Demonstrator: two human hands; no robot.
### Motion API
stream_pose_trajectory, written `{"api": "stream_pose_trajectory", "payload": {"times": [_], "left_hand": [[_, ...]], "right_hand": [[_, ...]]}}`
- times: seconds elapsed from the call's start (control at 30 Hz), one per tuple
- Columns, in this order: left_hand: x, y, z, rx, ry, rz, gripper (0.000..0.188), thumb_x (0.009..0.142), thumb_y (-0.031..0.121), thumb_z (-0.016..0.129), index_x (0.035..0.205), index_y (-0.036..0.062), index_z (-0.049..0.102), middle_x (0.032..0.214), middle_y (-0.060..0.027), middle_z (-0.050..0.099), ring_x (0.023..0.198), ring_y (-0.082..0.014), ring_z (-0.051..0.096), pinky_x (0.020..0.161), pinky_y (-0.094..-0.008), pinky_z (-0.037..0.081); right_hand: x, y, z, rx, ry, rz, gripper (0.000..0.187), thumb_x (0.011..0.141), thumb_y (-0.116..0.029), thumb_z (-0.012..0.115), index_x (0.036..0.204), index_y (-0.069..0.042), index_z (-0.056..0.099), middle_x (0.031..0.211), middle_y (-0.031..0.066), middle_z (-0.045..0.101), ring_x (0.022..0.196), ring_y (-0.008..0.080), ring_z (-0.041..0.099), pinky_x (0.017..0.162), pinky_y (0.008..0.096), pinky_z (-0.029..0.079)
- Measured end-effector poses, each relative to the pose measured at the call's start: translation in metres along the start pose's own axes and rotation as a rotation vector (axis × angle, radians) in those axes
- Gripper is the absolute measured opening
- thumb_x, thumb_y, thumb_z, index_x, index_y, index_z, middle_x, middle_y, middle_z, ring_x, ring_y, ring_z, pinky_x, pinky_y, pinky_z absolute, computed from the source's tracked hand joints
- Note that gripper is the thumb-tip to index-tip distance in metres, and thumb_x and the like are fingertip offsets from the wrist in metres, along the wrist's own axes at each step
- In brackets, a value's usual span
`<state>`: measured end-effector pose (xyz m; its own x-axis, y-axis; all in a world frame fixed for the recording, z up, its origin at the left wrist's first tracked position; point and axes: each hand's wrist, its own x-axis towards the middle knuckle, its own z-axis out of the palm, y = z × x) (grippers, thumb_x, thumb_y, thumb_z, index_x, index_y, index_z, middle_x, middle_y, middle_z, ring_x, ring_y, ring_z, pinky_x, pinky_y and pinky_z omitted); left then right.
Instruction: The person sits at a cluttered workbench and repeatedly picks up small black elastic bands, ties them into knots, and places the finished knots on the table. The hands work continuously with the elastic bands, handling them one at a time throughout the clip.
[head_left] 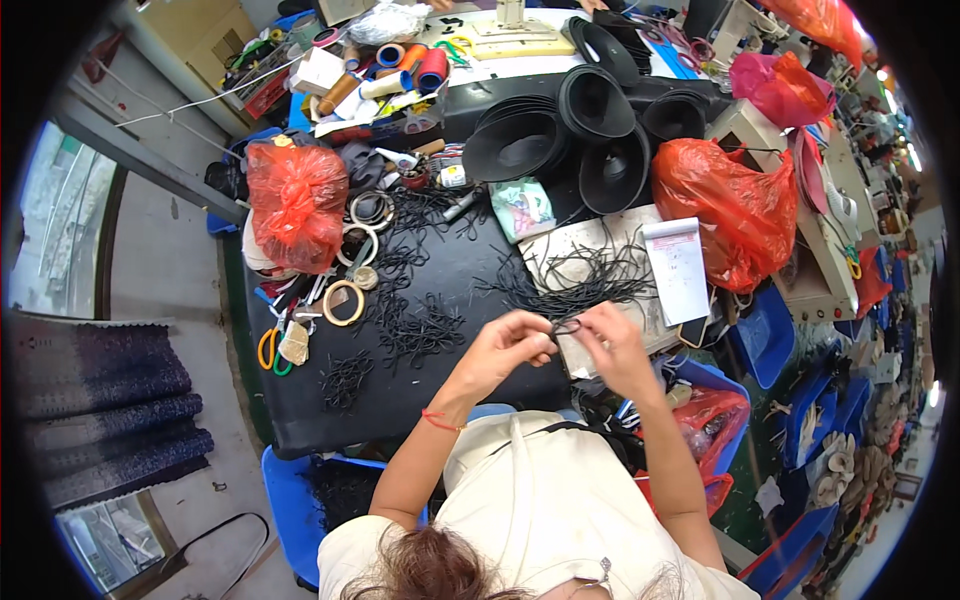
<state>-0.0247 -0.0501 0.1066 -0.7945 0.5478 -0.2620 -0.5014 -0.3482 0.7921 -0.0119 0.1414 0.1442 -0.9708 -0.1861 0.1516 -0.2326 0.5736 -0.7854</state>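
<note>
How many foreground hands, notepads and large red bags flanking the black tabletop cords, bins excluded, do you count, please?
Foreground hands: 2
White notepad: 1
Large red bags flanking the black cords: 2
Total: 5

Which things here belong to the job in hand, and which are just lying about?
In the job, apparently:
thin black cord, held between left hand and right hand
loose black cords just beyond
black cord piles to the left

Seemingly just lying about, untouched:
scissors
tan tape roll
notepad
red spool
</note>
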Motion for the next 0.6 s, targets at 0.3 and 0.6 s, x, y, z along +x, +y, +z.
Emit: {"api": "stream_pose_trajectory", "payload": {"times": [0.3, 0.6], "left_hand": [[0.008, -0.006, 0.004, 0.056, 0.173, 0.019, 0.022, 0.087, 0.011, 0.057, 0.106, -0.0004, 0.057, 0.084, -0.0042, 0.061, 0.074, -0.0076, 0.055, 0.068, -0.0203, 0.046], [0.001, -0.008, 0.007, -0.063, 0.234, 0.075, 0.018, 0.084, 0.007, 0.059, 0.101, -0.0009, 0.060, 0.084, -0.0053, 0.062, 0.073, -0.0082, 0.058, 0.067, -0.0214, 0.048]], "right_hand": [[-0.013, -0.021, 0.023, 0.310, 0.012, 0.256, 0.015, 0.082, -0.001, 0.055, 0.096, 0.001, 0.061, 0.082, 0.0091, 0.063, 0.071, 0.0160, 0.061, 0.061, 0.0250, 0.047], [-0.017, -0.013, 0.032, 0.823, 0.013, 0.531, 0.009, 0.083, -0.008, 0.060, 0.088, -0.001, 0.060, 0.078, 0.0044, 0.063, 0.072, 0.0091, 0.060, 0.061, 0.0200, 0.046]]}}
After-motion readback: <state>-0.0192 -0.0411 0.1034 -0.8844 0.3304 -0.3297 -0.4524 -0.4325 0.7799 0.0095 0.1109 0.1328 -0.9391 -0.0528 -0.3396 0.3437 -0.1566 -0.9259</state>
